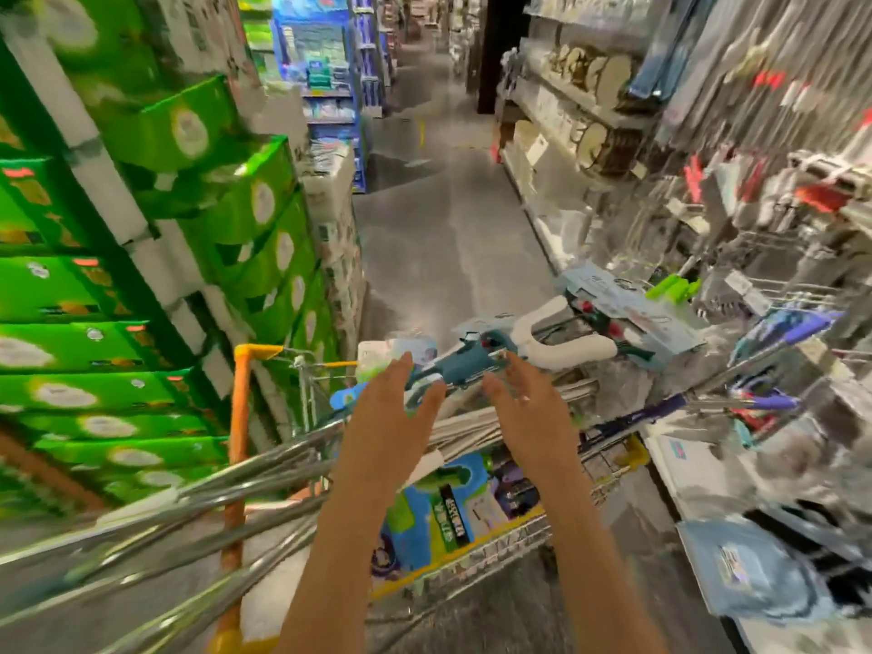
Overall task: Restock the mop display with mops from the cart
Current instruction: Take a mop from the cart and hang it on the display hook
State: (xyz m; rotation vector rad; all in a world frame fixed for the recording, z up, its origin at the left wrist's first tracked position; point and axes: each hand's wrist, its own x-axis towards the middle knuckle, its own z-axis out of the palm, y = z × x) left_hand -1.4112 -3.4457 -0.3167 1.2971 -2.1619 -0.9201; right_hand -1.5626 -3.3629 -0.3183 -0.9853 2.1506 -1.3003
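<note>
While both hands (pixel 391 408) (pixel 528 408) hover open, mop head (pixel 457 365) just beyond.

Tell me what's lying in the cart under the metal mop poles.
Under the mop poles in the cart sit blue and green product packs. Whatever lies deeper is covered by them and both forearms.

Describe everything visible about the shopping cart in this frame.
The cart is a silver wire-mesh basket with yellow trim on its rim and an orange upright post at its left corner. It stands in the aisle between green boxes and the hanging display, seen tilted. Several mops with chrome handles lie across it, their heads pointing up the aisle, above colourful packages inside. The left hand and right hand reach open over it; contact is unclear through blur.
</note>
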